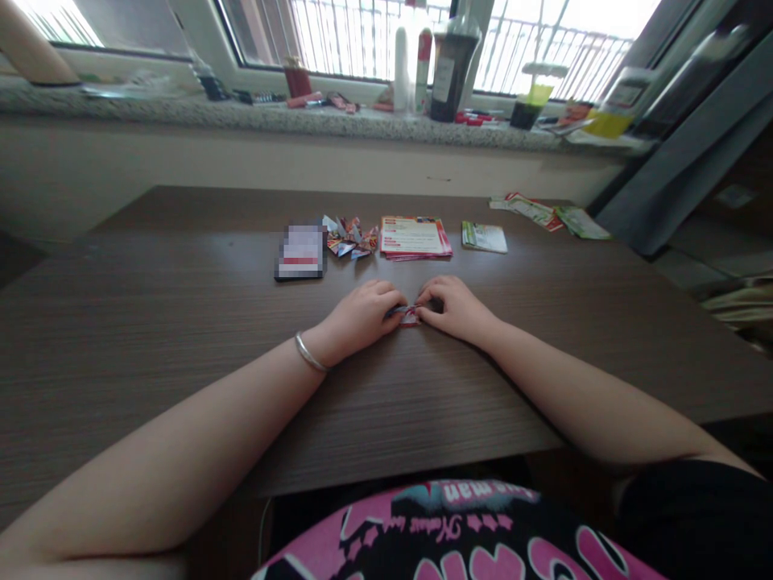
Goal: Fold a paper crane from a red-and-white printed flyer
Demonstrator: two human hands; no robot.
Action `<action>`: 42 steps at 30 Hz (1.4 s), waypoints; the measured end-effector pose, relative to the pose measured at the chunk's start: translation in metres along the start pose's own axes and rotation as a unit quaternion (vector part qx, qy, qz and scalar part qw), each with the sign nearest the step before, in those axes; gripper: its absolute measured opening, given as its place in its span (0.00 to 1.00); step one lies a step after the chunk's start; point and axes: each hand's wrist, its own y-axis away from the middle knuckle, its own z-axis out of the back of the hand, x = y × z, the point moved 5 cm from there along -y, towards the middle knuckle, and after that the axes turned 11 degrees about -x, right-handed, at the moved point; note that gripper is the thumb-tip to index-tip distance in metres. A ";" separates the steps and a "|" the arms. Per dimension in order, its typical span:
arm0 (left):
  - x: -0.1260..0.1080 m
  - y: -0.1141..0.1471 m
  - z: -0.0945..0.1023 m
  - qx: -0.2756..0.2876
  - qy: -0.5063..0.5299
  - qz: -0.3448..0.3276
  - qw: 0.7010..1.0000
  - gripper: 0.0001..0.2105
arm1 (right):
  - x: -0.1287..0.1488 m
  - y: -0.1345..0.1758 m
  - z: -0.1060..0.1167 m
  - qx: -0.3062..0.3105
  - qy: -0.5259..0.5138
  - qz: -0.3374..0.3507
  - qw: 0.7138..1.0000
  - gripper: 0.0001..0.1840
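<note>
Between my two hands, on the wooden table, is a small piece of folded printed paper [410, 316], red and white. My left hand [369, 310], with a silver bangle at the wrist, pinches its left side; the fingertips partly cover it. From the other side my right hand [456, 308] grips the paper's right edge between thumb and fingers. Just beyond my hands lie a heap of folded paper pieces [350, 238] and a stack of printed cards [415, 237] with red edges.
A dark-edged flat item with a blurred face [300, 251] lies left of the heap. To the right are a small green-and-white card stack [484, 238] and loose printed strips [535, 211]. Bottles, including a dark one [445, 76], and small items line the stone windowsill [362, 121].
</note>
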 end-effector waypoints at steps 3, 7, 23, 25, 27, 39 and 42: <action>-0.001 0.001 0.000 -0.005 0.008 -0.001 1.000 0.08 | 0.003 0.000 0.002 0.004 -0.025 0.016 1.000 0.07; -0.003 0.001 0.003 -0.008 0.008 -0.011 1.000 0.08 | 0.009 0.001 0.006 -0.001 -0.039 0.027 0.999 0.05; -0.015 -0.003 0.011 -0.018 -0.004 -0.043 0.999 0.05 | 0.027 0.003 0.012 0.043 0.017 0.088 0.995 0.04; -0.015 -0.003 0.011 -0.019 -0.003 -0.042 0.999 0.04 | 0.027 0.004 0.012 0.043 0.027 0.095 0.994 0.03; -0.015 -0.003 0.011 -0.021 0.001 -0.042 0.999 0.04 | 0.029 0.004 0.012 0.040 0.032 0.101 0.994 0.03; -0.015 -0.004 0.012 -0.006 -0.043 -0.035 0.998 0.07 | 0.035 0.003 0.011 0.034 0.019 0.099 0.994 0.04; -0.013 -0.002 0.010 -0.008 -0.030 -0.036 0.999 0.07 | 0.027 0.002 0.009 0.043 -0.011 0.070 0.997 0.04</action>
